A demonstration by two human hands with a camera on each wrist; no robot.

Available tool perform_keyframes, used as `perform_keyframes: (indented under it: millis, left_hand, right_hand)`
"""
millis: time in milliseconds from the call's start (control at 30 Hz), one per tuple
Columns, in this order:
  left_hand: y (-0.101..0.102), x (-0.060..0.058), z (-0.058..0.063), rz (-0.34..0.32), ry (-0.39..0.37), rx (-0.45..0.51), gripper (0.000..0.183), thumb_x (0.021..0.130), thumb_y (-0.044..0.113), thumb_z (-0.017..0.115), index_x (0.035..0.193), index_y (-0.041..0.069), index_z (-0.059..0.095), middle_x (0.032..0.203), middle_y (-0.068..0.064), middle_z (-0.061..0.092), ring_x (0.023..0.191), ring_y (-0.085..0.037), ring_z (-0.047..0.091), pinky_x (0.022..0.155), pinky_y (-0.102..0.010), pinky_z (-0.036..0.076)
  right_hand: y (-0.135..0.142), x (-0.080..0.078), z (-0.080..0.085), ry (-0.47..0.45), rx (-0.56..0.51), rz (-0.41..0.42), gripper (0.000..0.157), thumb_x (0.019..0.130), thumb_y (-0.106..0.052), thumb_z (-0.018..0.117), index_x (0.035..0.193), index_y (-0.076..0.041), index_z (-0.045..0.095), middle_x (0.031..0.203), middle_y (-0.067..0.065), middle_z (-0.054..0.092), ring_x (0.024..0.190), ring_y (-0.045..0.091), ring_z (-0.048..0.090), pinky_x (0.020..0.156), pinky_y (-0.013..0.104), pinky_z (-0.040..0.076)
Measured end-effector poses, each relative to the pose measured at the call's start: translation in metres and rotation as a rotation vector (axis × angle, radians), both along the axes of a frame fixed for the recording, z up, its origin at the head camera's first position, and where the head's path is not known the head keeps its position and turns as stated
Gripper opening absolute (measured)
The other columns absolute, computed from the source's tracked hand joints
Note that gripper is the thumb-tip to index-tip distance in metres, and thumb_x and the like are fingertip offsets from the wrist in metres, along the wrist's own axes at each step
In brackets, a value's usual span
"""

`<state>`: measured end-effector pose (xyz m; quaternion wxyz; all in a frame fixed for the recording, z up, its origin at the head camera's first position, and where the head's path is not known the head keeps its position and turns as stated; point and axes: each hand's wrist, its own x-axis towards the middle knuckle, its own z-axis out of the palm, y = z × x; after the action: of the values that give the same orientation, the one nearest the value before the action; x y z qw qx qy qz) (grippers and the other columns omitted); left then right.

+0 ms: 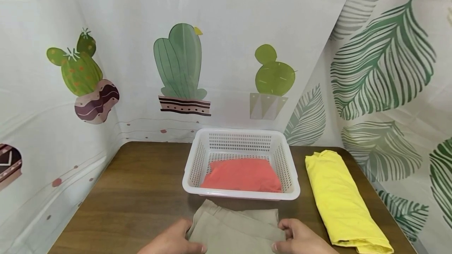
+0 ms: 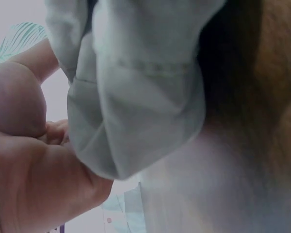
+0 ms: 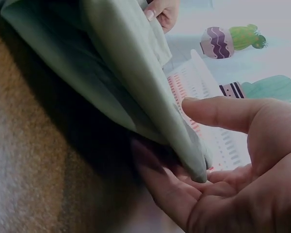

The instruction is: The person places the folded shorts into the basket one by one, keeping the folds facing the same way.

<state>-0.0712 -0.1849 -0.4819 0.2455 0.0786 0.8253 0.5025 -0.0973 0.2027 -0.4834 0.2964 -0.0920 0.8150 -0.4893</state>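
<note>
A folded khaki garment (image 1: pixel 234 228) with stitched hems lies between my two hands at the near edge of the table, just in front of the white basket. My left hand (image 1: pixel 176 238) grips its left side, thumb over the top and the other fingers hidden behind the cloth. At the right side, my right hand (image 1: pixel 298 236) holds the edge, its thumb above and fingers tucked underneath. The right wrist view shows the cloth's edge (image 3: pixel 184 145) between that thumb and the fingers. Close up in the left wrist view, the folded end (image 2: pixel 145 111) hangs over the wooden tabletop.
The white perforated basket (image 1: pixel 241 195) stands at the back middle of the brown table (image 1: pixel 141 183), a folded coral-red cloth (image 1: pixel 243 175) inside. Along the right side lies a long folded yellow cloth (image 1: pixel 344 203). A printed curtain (image 1: pixel 226 3) hangs behind the table.
</note>
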Motion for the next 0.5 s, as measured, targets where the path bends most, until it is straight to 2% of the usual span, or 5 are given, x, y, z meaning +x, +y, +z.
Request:
perform_keyframes:
  millis: [133, 367, 500]
  left_hand:
    - [0.001, 0.0, -0.001, 0.009, -0.047, 0.041, 0.023, 0.078, 0.022, 0.082, 0.09, 0.01, 0.066, 0.079, -0.003, 0.071, 0.07, -0.022, 0.065, 0.062, -0.034, 0.052]
    - [0.0, 0.0, -0.003, -0.009, -0.051, 0.073, 0.02, 0.079, 0.021, 0.081, 0.089, 0.01, 0.068, 0.078, -0.004, 0.072, 0.069, -0.021, 0.065, 0.061, -0.033, 0.052]
    - [-0.001, 0.0, -0.004, -0.012, -0.071, 0.095, 0.02, 0.08, 0.02, 0.08, 0.091, 0.009, 0.068, 0.081, -0.005, 0.072, 0.071, -0.022, 0.066, 0.063, -0.033, 0.053]
  right_hand:
    - [-0.001, -0.001, -0.002, -0.037, 0.017, -0.037, 0.036, 0.083, -0.016, 0.078, 0.107, 0.002, 0.058, 0.081, 0.007, 0.055, 0.075, 0.02, 0.052, 0.063, 0.031, 0.045]
    - [-0.009, -0.002, -0.002, -0.065, 0.116, -0.15, 0.05, 0.083, -0.022, 0.08, 0.115, 0.006, 0.054, 0.093, 0.009, 0.057, 0.085, 0.021, 0.054, 0.073, 0.038, 0.05]
    - [-0.011, -0.002, -0.003, -0.077, 0.137, -0.16, 0.058, 0.083, -0.024, 0.08, 0.12, 0.011, 0.052, 0.097, 0.009, 0.059, 0.087, 0.022, 0.057, 0.076, 0.041, 0.052]
